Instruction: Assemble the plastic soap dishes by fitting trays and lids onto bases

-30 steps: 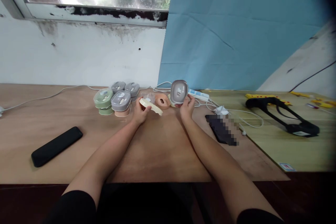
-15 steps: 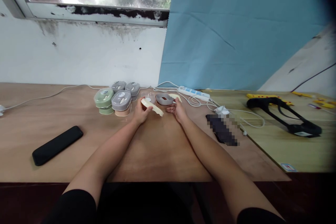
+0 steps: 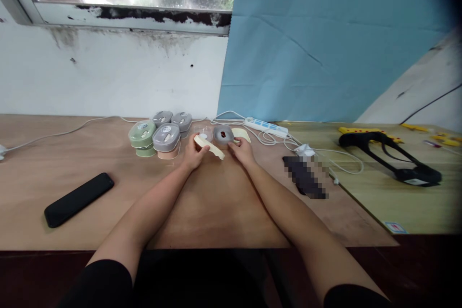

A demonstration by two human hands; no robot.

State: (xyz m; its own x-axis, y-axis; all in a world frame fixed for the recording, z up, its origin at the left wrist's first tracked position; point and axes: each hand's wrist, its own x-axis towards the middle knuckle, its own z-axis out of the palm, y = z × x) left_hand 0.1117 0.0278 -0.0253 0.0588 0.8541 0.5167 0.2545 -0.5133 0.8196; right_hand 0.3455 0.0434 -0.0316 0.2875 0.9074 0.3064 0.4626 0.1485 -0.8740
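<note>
My left hand [image 3: 195, 151] is closed round one end of a cream, curved plastic piece [image 3: 212, 148], which slants down to the right with its edge towards me. Thumb and fingers of my right hand [image 3: 242, 151] pinch the near right rim of a grey, rounded lid [image 3: 224, 134] with a dark oval opening in its middle. Another cream piece [image 3: 241, 134] lies just behind the right hand, partly covered by it. A clear, rounded plastic part [image 3: 205, 134] is on the table between the hands, beyond the held cream piece.
Left of my hands stand several small lidded boxes, among them a green one [image 3: 142, 134] and a grey-topped one [image 3: 166, 137]. A black phone [image 3: 79, 199] lies at the left. A power strip [image 3: 266, 127], white cables, a pixelated dark object [image 3: 306, 177] and a black frame [image 3: 390, 159] are at the right.
The grey lid has tipped towards me, so its oval opening shows more. My right hand has shifted slightly left along its rim; the left hand has stayed put.
</note>
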